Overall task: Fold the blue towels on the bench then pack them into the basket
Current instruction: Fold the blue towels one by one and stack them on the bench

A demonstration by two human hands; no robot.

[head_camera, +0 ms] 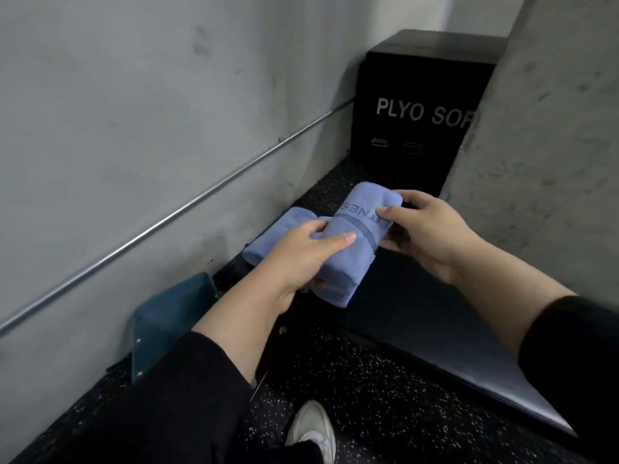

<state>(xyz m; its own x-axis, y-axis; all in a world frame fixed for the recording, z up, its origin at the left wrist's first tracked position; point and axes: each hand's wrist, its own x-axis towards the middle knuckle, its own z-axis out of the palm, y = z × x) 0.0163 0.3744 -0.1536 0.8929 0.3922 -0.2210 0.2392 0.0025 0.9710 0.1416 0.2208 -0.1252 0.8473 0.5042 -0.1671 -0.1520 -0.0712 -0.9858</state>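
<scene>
I have the folded, soft blue terry towel with the darker printed band (355, 236) lifted above the black padded desk (435, 329), one end in each grip. My left hand (301, 259) clasps the near end, thumb on top and fingers curled beneath; my right hand (425, 229) pinches the far edge by the lettering. Both are grasping the towel, neither released.

To do this well, I judge the stacked layers at the near corner need steady pressure so they do not slip apart, and the bundle should travel level.

A second folded blue towel (284, 229) lies on the desk just behind. The teal fabric-sided basket (170, 313) sits on the floor to the left, beside the grey wall (134, 112).
</scene>
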